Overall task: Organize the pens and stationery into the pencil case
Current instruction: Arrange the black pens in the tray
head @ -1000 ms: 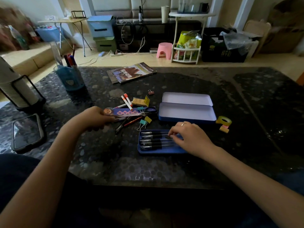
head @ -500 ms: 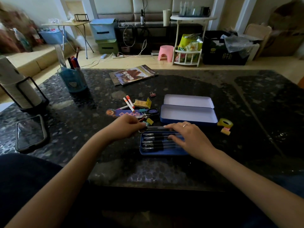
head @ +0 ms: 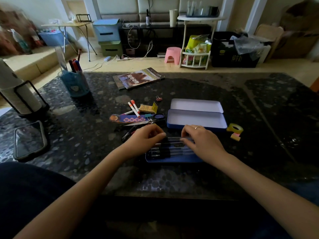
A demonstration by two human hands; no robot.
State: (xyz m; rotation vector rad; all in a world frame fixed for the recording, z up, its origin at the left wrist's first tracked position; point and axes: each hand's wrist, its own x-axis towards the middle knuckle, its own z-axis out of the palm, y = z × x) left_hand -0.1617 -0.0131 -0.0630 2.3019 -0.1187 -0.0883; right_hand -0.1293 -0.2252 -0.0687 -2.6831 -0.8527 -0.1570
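Note:
A shallow blue tray [head: 172, 159] lies at the table's near middle with several black pens [head: 165, 151] side by side in it. My left hand [head: 146, 138] pinches one end of a black pen [head: 173, 138] at the tray's far edge. My right hand [head: 202, 144] holds the pen's other end with curled fingertips and covers the tray's right part. Just behind stands the open blue pencil case [head: 196, 125], white inside, lid folded back. To its left lie scissors [head: 153, 120], a doll-headed bookmark [head: 126, 118], two white markers [head: 134, 107], a yellow packet [head: 148, 108] and another black pen [head: 127, 133].
A yellow tape roll [head: 234, 128] and sticky notes [head: 235, 137] sit right of the case. A small binder clip [head: 158, 98] and a book [head: 138, 78] lie further back. At the left are a blue pen cup [head: 76, 85], a paper-towel stand [head: 17, 95] and a phone [head: 29, 140].
My left hand has come from the bookmark at the left over to the tray with a pen. My right hand has lifted its fingertips onto that pen's other end.

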